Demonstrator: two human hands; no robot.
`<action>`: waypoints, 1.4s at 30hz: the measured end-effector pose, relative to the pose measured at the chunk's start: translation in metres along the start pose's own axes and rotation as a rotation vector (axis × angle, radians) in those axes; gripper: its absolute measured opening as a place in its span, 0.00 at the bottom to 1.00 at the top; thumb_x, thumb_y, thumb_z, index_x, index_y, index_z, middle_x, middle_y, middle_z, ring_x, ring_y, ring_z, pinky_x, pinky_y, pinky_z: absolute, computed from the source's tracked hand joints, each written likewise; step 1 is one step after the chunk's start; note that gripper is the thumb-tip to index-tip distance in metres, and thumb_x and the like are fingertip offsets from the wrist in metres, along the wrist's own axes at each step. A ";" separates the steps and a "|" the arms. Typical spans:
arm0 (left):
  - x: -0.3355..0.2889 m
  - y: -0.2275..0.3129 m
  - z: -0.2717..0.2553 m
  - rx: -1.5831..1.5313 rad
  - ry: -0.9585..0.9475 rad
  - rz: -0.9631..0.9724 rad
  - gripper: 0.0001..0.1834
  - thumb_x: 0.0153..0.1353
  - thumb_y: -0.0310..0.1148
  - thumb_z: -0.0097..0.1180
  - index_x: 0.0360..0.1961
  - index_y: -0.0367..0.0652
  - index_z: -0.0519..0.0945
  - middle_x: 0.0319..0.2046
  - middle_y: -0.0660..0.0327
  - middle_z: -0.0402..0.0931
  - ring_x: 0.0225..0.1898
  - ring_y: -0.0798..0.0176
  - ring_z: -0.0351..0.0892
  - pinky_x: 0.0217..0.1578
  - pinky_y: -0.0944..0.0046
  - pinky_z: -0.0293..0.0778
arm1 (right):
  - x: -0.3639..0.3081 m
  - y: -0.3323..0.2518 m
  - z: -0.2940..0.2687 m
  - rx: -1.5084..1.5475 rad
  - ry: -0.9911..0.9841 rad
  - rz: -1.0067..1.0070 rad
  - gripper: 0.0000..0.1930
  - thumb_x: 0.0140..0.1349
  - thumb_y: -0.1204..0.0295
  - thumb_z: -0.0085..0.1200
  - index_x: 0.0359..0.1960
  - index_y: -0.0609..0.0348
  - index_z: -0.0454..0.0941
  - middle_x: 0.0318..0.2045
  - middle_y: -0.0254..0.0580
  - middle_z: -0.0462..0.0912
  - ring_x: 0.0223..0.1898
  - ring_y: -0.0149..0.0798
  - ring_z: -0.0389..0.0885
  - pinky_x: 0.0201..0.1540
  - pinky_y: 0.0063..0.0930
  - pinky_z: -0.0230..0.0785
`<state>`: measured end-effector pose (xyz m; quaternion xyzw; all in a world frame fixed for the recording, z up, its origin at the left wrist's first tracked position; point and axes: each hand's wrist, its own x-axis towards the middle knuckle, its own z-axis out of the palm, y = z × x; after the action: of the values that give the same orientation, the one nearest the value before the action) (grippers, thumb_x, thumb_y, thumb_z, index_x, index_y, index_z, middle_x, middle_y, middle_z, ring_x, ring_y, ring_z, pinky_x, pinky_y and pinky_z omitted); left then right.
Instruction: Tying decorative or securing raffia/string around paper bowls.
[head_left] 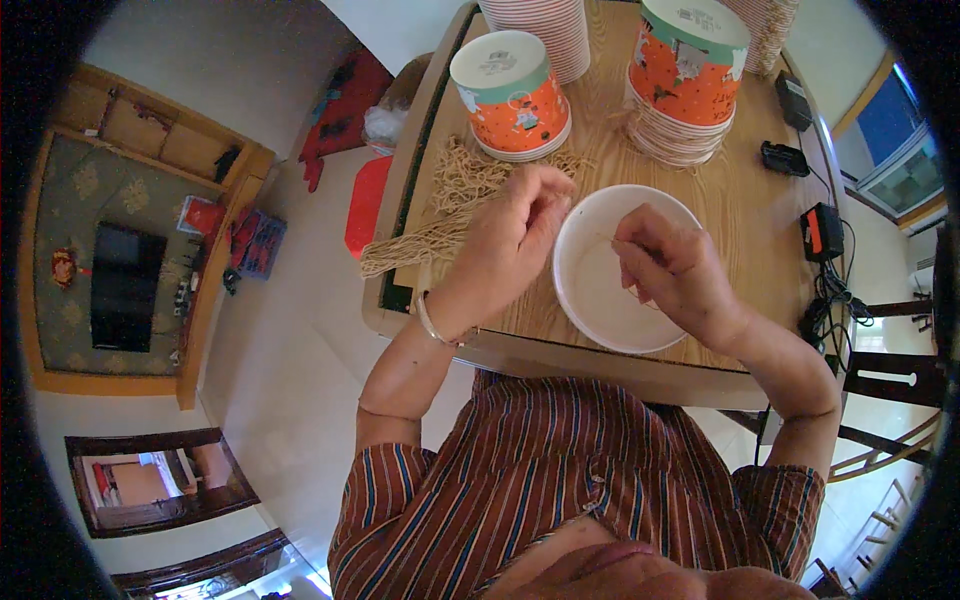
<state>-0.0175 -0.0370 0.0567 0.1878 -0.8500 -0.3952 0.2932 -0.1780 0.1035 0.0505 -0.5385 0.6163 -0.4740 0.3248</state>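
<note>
A white paper tub [592, 290] stands at the table's near edge with its open mouth toward me. At its left rim, my left hand [530, 215] is closed in a pinch; whatever its fingertips hold is too small to name. My right hand [675, 265] is held over the tub's mouth, thumb and fingers pressed together. A faint thin strand seems to show by its fingertips, but I cannot make it out clearly. Beside my left hand lies a loose heap of tan cord [462, 170], and a bundle of cord [415, 248] reaches over the table's left edge.
Upside-down orange-and-green paper tubs [515, 115] stand farther back, and the right stack [685, 75] has cord round its rims. More nested tubs [540, 30] rise behind. Black adapters [822, 232] and cables line the right edge. A red stool [365, 210] is at the left.
</note>
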 end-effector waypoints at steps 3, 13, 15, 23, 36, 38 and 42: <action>0.004 -0.020 -0.001 0.170 -0.039 0.118 0.06 0.64 0.28 0.52 0.38 0.37 0.73 0.29 0.53 0.76 0.31 0.56 0.78 0.33 0.58 0.73 | -0.002 0.002 0.000 0.169 -0.025 0.088 0.02 0.65 0.76 0.51 0.35 0.61 0.72 0.22 0.35 0.78 0.21 0.25 0.76 0.20 0.20 0.69; -0.028 -0.024 0.016 0.008 -0.233 -0.269 0.09 0.66 0.32 0.53 0.35 0.36 0.74 0.25 0.63 0.75 0.26 0.73 0.74 0.27 0.69 0.73 | -0.002 0.006 -0.011 0.283 -0.097 0.369 0.04 0.65 0.73 0.52 0.34 0.59 0.72 0.22 0.29 0.72 0.21 0.19 0.68 0.21 0.16 0.62; -0.031 -0.020 0.019 -0.214 -0.170 -0.435 0.09 0.66 0.32 0.52 0.34 0.37 0.75 0.24 0.63 0.75 0.25 0.75 0.74 0.26 0.70 0.72 | -0.003 0.009 -0.011 0.272 -0.083 0.370 0.05 0.64 0.73 0.54 0.33 0.59 0.73 0.22 0.28 0.71 0.21 0.19 0.68 0.20 0.16 0.61; -0.035 -0.010 0.023 -0.044 -0.220 -0.344 0.11 0.62 0.33 0.57 0.28 0.35 0.74 0.17 0.62 0.72 0.18 0.73 0.68 0.20 0.66 0.66 | 0.000 0.020 -0.013 0.200 -0.168 0.489 0.06 0.63 0.71 0.55 0.32 0.61 0.75 0.22 0.28 0.71 0.22 0.22 0.69 0.21 0.19 0.62; -0.047 0.000 0.030 -0.404 -0.224 -0.600 0.11 0.67 0.32 0.52 0.28 0.39 0.73 0.20 0.66 0.73 0.22 0.76 0.74 0.22 0.73 0.72 | -0.004 0.026 -0.001 0.331 -0.156 0.535 0.09 0.62 0.69 0.56 0.37 0.62 0.80 0.28 0.32 0.78 0.31 0.25 0.76 0.35 0.21 0.69; -0.049 -0.003 0.030 -0.410 -0.228 -0.593 0.10 0.66 0.31 0.53 0.28 0.37 0.72 0.20 0.65 0.74 0.21 0.75 0.74 0.20 0.72 0.73 | -0.005 0.025 0.000 0.386 -0.148 0.508 0.09 0.62 0.68 0.57 0.37 0.62 0.80 0.28 0.32 0.78 0.30 0.25 0.76 0.35 0.21 0.69; -0.048 -0.001 0.031 -0.412 -0.232 -0.544 0.10 0.66 0.30 0.53 0.29 0.35 0.72 0.21 0.64 0.74 0.21 0.75 0.75 0.18 0.71 0.74 | -0.003 0.032 0.000 0.333 -0.165 0.564 0.09 0.62 0.68 0.57 0.37 0.61 0.80 0.27 0.32 0.78 0.29 0.25 0.76 0.34 0.20 0.69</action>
<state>-0.0013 0.0065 0.0228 0.2980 -0.6989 -0.6407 0.1107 -0.1887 0.1058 0.0200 -0.3230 0.6266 -0.4144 0.5756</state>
